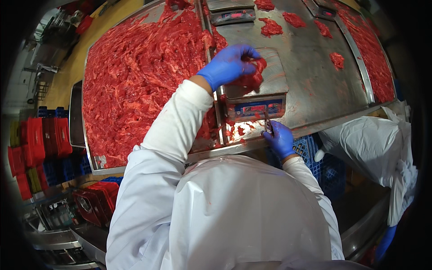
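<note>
My left hand [229,65], in a blue glove, grips a piece of red meat [249,79] over the steel platform of a scale [274,67] with a lit red display. My right hand [280,139], also gloved in blue, holds a metal tool [266,120], possibly scissors, upright at the table's front edge, below the display. A wide tray [92,154] heaped with cut red meat lies to the left, and small scraps [240,130] sit beside the scale's front.
Other scales [230,14], meat portions [294,19] and a meat tray [369,78] occupy the back and right. A co-worker in a white apron [364,148] stands at right. Red crates [40,141] are stacked left; blue crates [328,171] sit under the table.
</note>
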Demonstrator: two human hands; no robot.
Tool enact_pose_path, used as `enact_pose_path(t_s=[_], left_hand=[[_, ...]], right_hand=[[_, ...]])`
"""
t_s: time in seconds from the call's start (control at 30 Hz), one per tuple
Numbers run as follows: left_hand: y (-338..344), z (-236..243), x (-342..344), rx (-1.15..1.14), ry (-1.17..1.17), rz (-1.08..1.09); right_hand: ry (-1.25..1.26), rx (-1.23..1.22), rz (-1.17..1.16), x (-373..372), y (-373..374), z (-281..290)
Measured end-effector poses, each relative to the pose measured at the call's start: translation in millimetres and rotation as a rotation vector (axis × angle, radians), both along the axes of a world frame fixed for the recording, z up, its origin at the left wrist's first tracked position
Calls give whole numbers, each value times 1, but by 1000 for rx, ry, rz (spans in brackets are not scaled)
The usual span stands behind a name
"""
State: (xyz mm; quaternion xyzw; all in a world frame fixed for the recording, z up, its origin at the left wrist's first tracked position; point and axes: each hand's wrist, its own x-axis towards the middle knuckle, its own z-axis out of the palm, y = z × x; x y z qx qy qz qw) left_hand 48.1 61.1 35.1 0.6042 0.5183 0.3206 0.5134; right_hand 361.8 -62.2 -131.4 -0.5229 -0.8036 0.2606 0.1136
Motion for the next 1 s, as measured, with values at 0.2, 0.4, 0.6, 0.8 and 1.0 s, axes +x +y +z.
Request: enact_pose_path(t_s=[0.2, 0.4, 0.6, 0.8, 1.0], left_hand=[[-38, -85, -74, 207, 725, 290], [-87, -141, -72, -36, 867, 57], [-58, -50, -72, -33, 408, 70], [-37, -15, -24, -229, -372, 146], [-58, -78, -83, -20, 173, 347]], right_hand=[[497, -141, -363, 20, 1, 19], [660, -476, -255, 1, 42, 83], [559, -874, -89, -94, 82, 107], [746, -735, -264, -39, 91, 67], [901, -767, -291, 26, 39, 62]])
